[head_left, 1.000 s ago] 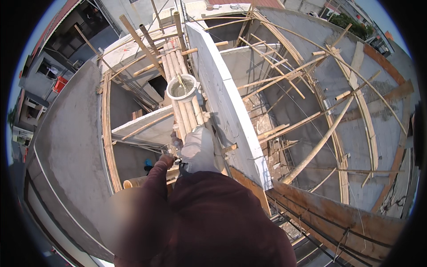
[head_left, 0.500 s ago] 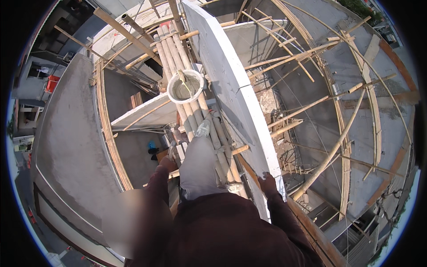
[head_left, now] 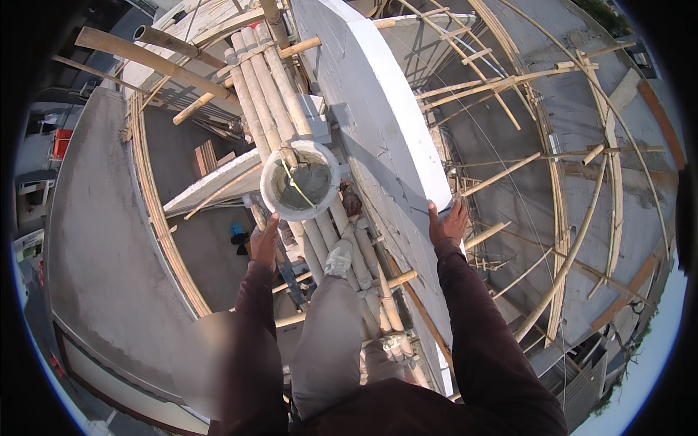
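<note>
A round grey bucket point(head_left: 267, 190) of wet grey mortar stands on lashed bamboo poles point(head_left: 256, 94) ahead of me. A yellow cord point(head_left: 292, 182) crosses its mouth. Just below the bucket's near left rim is my left hand point(head_left: 265, 243), fingers stretched upward; whether it touches the rim I cannot tell. My right hand point(head_left: 448, 224) rests on the white top edge of the block wall point(head_left: 392, 87), thumb and fingers spread apart, holding nothing loose. My forward foot point(head_left: 339, 258), in a pale covering, is on the poles between the hands.
Bamboo scaffolding point(head_left: 560, 269) spans the right side beyond the wall. Thick poles point(head_left: 138, 54) jut across the upper left. A curved bundle of bamboo point(head_left: 156, 196) borders the left, beside a grey sloping surface point(head_left: 94, 240). Gaps between the poles drop to a lower level.
I have moved forward along the poles, so the bucket appears nearer and larger. My right hand has shifted forward along the wall's top; my left hand has come up beside the bucket.
</note>
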{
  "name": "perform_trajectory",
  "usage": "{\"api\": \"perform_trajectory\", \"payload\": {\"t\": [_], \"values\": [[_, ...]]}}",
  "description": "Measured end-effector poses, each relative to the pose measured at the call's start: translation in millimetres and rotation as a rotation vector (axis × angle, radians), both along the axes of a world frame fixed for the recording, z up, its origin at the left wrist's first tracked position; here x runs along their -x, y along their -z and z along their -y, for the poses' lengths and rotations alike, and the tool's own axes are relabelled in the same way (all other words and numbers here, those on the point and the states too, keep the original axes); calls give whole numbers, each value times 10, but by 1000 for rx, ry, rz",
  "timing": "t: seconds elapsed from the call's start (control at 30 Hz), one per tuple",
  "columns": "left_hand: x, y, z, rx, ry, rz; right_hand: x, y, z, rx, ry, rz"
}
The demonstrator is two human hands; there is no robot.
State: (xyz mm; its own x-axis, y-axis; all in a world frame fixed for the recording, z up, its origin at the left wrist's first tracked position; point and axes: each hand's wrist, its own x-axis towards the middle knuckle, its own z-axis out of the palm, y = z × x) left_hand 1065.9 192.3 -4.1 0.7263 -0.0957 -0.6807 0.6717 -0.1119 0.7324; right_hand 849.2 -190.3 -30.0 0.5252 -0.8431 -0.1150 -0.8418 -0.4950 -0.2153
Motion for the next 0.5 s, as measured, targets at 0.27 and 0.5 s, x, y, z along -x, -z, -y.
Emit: {"api": "perform_trajectory", "payload": {"t": [0.27, 0.5], "values": [[-846, 628, 525, 126, -225, -80, -202, 69, -68, 46, 8, -136], [-982, 602, 884, 146, -152, -170, -179, 70, -84, 72, 9, -144]]}}
